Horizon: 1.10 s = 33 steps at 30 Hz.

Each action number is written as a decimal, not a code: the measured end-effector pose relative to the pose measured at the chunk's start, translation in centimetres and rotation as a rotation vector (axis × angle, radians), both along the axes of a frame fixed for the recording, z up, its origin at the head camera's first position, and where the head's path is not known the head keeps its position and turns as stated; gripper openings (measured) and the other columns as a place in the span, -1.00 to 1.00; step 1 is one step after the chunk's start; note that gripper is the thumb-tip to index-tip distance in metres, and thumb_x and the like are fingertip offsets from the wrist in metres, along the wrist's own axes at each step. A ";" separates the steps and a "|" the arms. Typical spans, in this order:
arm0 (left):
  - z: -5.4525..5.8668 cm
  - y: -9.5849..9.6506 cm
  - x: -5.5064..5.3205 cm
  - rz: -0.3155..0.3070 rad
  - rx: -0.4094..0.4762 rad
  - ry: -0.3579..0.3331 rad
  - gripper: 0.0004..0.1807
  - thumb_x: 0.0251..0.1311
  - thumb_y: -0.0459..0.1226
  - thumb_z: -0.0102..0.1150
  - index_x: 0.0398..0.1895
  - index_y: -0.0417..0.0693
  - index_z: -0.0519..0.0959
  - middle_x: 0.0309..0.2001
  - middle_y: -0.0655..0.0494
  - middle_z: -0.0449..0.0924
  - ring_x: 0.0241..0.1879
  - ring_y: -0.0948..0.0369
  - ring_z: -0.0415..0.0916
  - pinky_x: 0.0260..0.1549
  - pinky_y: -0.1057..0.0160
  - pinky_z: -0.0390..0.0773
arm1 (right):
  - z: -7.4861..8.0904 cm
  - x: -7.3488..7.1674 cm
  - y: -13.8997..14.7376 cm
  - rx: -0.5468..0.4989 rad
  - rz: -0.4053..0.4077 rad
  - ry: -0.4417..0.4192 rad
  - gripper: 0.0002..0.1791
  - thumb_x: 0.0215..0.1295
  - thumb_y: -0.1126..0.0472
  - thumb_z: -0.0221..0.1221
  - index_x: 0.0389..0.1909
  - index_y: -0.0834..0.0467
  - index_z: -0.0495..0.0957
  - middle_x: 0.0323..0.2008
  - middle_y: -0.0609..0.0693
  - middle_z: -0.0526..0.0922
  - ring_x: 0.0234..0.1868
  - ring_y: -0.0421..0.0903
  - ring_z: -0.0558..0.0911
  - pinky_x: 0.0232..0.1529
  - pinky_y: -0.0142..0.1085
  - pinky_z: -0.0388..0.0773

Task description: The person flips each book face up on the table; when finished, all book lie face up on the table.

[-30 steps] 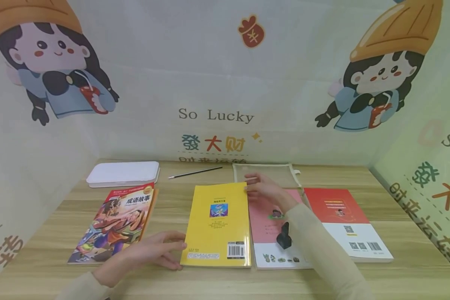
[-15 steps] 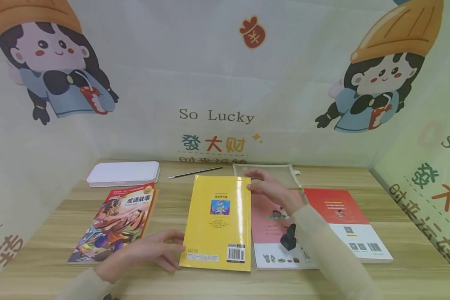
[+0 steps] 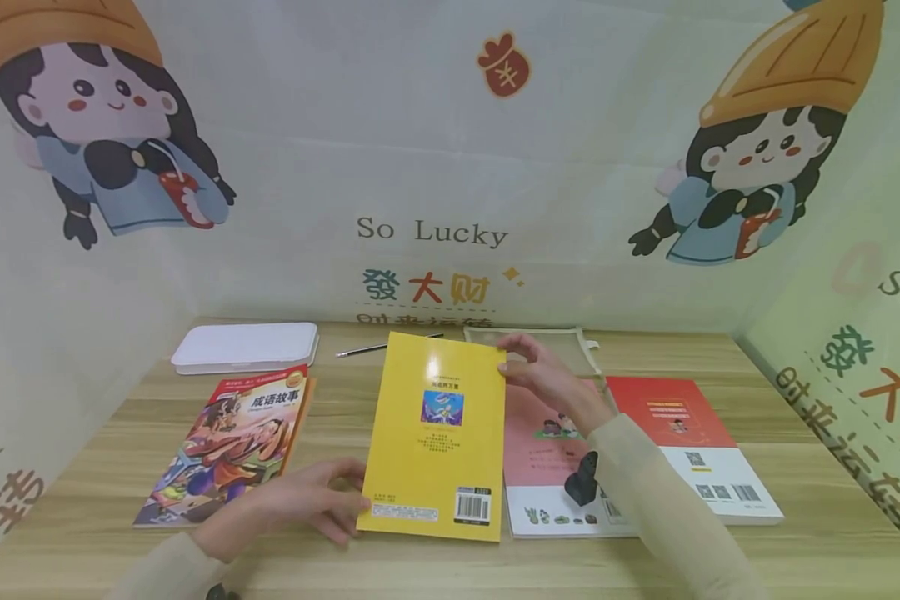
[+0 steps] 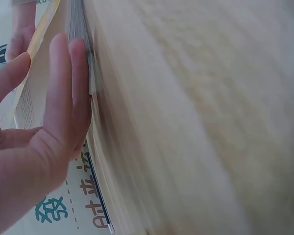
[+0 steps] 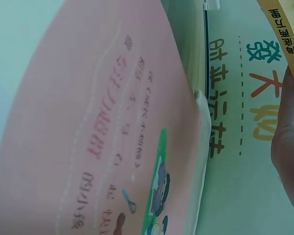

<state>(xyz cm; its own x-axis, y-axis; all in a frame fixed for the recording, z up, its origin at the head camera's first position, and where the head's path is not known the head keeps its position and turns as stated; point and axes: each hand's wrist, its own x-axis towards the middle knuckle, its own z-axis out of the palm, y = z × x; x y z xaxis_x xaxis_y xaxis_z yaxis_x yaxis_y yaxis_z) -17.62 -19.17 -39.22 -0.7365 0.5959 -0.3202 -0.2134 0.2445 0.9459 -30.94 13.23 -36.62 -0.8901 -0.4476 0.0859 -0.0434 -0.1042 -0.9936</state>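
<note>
A yellow paperback book [image 3: 435,442] is tilted up, its far end raised off the table. Its face with a barcode and a small blue picture points toward me. My right hand [image 3: 555,375] grips the top right edge; in the right wrist view, that hand [image 5: 289,132] holds the book by its lettered spine [image 5: 286,44]. At the lower left edge, my left hand [image 3: 292,504] pinches the book. The left wrist view has the left thumb [image 4: 14,78] against the yellow cover and the other fingers extended beside pages; what lies behind these fingertips is unclear.
Left lies an illustrated book [image 3: 232,442], with a white pencil case [image 3: 245,346] behind. A pencil [image 3: 363,347] and mesh pouch [image 3: 570,340] lie at the back, partly covered. On the right are a pink-and-white book [image 3: 528,500] and a red-and-white book [image 3: 693,433].
The yellow book's far end has risen off the table and tilted toward me, its top now covering part of the pencil. My right hand has gone up with it; the left has barely moved.
</note>
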 end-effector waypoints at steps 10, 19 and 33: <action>0.8 -0.1 0.2 -0.029 -0.008 0.082 -0.43 0.10 -0.29 0.14 0.10 -0.12 0.06 -0.25 -0.20 0.53 -0.37 -0.06 0.53 -0.61 0.29 0.49 | -0.1 0.0 0.0 0.008 -0.062 -0.073 -0.60 0.17 0.51 -0.01 0.04 0.37 0.18 0.10 0.18 0.20 -0.19 -0.13 0.47 -0.08 -0.23 0.45; 0.6 0.2 0.3 -0.027 0.122 0.099 -0.30 0.10 -0.37 0.10 0.21 -0.21 -0.08 -0.40 -0.27 0.55 -0.47 0.04 0.55 -0.42 0.10 0.57 | -0.2 -0.3 0.3 -0.049 -0.050 -0.129 -0.56 0.20 0.48 -0.03 0.12 0.30 0.19 0.11 0.24 0.24 -0.23 -0.16 0.50 -0.12 -0.30 0.47; 0.7 0.4 -0.1 -0.136 0.532 -0.041 -0.30 0.24 -0.52 -0.23 0.26 -0.33 -0.41 -0.30 -0.12 0.58 -0.31 0.12 0.55 -0.26 0.20 0.53 | 1.4 -0.4 0.5 -0.345 0.091 -0.054 -0.48 0.34 0.43 -0.29 0.29 0.36 -0.16 0.18 0.12 0.20 0.16 0.00 0.26 0.21 -0.19 0.07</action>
<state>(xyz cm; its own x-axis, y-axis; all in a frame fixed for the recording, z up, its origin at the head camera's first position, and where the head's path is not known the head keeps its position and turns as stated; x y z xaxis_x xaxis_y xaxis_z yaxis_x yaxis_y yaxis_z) -17.72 -18.78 -38.50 -0.6348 0.7723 0.0241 -0.2529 -0.2371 0.9380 -31.37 13.76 -35.20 -0.8552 -0.4783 0.1996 0.0332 -0.4350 -0.8998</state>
